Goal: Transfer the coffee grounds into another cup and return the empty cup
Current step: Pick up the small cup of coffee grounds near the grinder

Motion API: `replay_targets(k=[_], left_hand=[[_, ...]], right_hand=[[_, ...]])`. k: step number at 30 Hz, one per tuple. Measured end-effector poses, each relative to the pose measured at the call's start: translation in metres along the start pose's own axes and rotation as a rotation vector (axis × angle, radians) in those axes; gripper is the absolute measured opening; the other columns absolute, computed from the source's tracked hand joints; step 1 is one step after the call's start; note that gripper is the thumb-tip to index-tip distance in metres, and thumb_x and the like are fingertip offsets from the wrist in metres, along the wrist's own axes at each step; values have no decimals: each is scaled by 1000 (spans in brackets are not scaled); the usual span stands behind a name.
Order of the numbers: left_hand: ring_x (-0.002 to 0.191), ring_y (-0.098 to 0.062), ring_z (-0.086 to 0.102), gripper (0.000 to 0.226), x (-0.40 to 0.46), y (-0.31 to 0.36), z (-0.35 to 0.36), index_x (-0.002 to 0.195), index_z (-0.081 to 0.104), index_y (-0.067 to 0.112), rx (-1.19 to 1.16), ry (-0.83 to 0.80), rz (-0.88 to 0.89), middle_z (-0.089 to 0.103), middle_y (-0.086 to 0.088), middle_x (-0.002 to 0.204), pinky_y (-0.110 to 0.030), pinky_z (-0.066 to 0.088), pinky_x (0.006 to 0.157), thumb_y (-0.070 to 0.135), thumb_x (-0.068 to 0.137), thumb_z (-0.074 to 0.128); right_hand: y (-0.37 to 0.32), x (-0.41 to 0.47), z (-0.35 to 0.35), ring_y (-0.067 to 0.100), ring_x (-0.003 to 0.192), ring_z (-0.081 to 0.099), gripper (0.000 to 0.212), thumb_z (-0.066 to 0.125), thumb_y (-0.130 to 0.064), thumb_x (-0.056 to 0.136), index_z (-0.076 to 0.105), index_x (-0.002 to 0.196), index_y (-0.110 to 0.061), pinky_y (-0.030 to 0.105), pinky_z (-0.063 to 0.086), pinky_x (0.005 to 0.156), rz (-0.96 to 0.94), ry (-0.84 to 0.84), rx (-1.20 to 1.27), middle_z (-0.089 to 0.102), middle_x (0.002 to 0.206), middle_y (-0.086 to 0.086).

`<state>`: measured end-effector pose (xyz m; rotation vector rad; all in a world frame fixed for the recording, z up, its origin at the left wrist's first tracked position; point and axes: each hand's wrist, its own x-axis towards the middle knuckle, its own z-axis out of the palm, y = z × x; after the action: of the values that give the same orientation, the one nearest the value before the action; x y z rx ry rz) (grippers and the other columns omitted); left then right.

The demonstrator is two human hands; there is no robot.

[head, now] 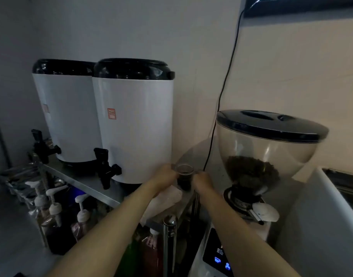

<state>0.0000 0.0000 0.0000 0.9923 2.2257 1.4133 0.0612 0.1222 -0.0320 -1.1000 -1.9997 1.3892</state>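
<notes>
Item: small clear glass cup, its lower half dark with coffee grounds, rim open and upright. Location: on the right end of the steel shelf, between the two hands, just beside the grinder; whether its base rests on the shelf or is lifted cannot be told.

Left hand: forearm stretched forward from the lower left, wrist straight, fingers curled in at the cup's left side near the rim, grasping it. A crumpled white cloth lies under this wrist.

Right hand: forearm stretched forward from the lower right, fingers bent toward the cup's right side at rim height; it meets the glass, though blur leaves the firmness of the grip uncertain.

Surroundings:
- Two tall white cylindrical drink dispensers with black lids and black taps, left one and right one, side by side on the shelf, the right one carrying a small red label.
- Coffee grinder with a clear hopper, black lid and dark beans inside, at the right; lit blue icons on its front panel.
- Pump-top syrup bottles below the shelf.
- Black cable hanging down the wall.
</notes>
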Motion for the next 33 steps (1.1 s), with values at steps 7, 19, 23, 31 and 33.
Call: replay_targets(k=[7,19,23,31,33], left_hand=[[68,-3,53,21,11,-9,6,89,70,16,67,-38,35,63,2,81,-13,40,52,1,86,55],[58,8,63,16,3,-5,3,100,75,10,-83,-52,24,71,3,84,-9,46,53,8,90,62],[76,0,64,24,-16,5,-3,105,75,22,-61,-46,12,75,4,95,-12,44,59,12,89,60],[64,1,67,13,-81,41,-10,80,74,25,-78,21,79,74,15,67,-13,48,57,17,85,65],[76,-7,70,10,-102,50,-13,88,75,24,-83,40,94,76,9,78,-21,52,68,25,85,66]], right_hand=[[1,-3,8,34,115,59,37,48,-5,92,58,128,-2,42,49,97,-17,-11,-39,61,130,22],[-10,-30,-7,32,111,61,37,52,-2,89,63,124,-7,36,50,90,-84,-58,-23,64,124,18],[-20,-54,-19,31,116,58,46,47,3,87,62,128,-12,31,46,92,-148,-87,15,64,127,15],[-40,-118,-41,30,106,63,31,46,-5,92,67,114,-11,42,52,95,-238,-96,-38,69,114,13],[-43,-137,-48,28,103,64,27,49,-6,92,68,109,-12,37,53,87,-258,-91,-6,70,110,13]])
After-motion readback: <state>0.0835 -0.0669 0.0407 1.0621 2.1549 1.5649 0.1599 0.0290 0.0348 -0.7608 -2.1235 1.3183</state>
